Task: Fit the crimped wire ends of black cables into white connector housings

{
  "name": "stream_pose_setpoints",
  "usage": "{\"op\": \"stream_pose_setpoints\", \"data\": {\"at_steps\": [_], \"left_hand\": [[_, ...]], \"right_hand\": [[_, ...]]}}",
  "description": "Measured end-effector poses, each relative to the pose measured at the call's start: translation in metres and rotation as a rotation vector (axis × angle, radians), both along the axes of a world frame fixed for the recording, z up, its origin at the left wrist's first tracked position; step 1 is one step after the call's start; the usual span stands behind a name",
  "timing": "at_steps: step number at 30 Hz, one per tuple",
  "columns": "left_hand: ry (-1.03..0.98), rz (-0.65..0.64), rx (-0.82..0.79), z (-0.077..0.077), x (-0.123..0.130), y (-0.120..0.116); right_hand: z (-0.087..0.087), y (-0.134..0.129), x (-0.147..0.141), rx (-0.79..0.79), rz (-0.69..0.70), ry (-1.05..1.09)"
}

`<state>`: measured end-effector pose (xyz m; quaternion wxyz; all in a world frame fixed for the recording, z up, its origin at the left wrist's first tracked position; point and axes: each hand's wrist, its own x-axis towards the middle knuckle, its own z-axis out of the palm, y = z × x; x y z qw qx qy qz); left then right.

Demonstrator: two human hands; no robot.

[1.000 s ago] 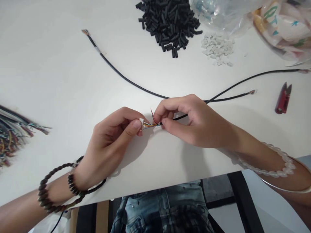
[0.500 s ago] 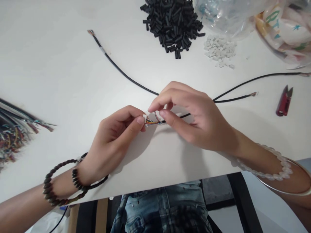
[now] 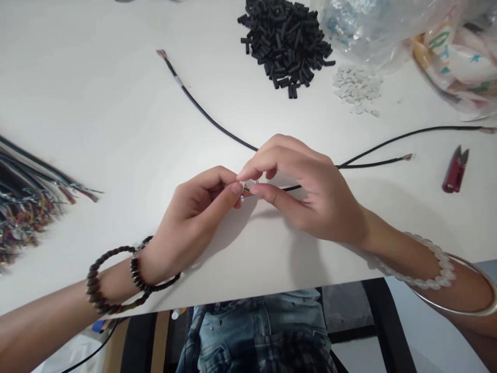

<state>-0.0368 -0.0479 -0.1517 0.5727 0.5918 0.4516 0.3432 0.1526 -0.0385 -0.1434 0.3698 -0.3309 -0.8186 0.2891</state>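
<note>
My left hand (image 3: pixel 190 220) pinches a small white connector (image 3: pixel 243 187) between thumb and forefinger; the fingertips cover most of it. Thin coloured wires (image 3: pixel 248 191) run from the connector towards a black cable (image 3: pixel 292 188). Close against it on the right, my right hand (image 3: pixel 314 189) is curled over these wires. Its forefinger tip meets the connector area and its thumb lies on the wires, with a fine strand showing between the fingers. The cable passes beneath my right hand, and black branches with bare wire ends come out on both sides.
A heap of short black tubes (image 3: pixel 287 44) lies at the back, beside a pile of small white pieces (image 3: pixel 357 89). Plastic bags (image 3: pixel 458 67) fill the back right corner. Red snips (image 3: pixel 455 170) lie at right, and a bundle of stripped cables (image 3: pixel 31 202) at left.
My left hand and the connector have come slightly right, nearer my right hand. The right fingers now cover more of the wires. The whole view has shifted a little.
</note>
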Motion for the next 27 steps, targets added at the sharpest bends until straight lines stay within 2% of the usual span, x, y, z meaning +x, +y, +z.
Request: {"op": "stream_pose_setpoints", "data": {"at_steps": [12, 21, 27], "left_hand": [[0.027, -0.003, -0.022, 0.0032, 0.0027, -0.0008], [0.020, 0.003, -0.104, 0.0087, 0.0032, -0.0017], [0.051, -0.009, -0.133, 0.0077, 0.0042, -0.0015]], "right_hand": [[-0.0054, 0.0015, -0.0003, 0.068, 0.020, -0.042], [-0.0065, -0.0039, -0.0009, 0.233, -0.123, -0.239], [-0.0098, -0.0043, -0.0009, 0.281, -0.157, -0.237]]}}
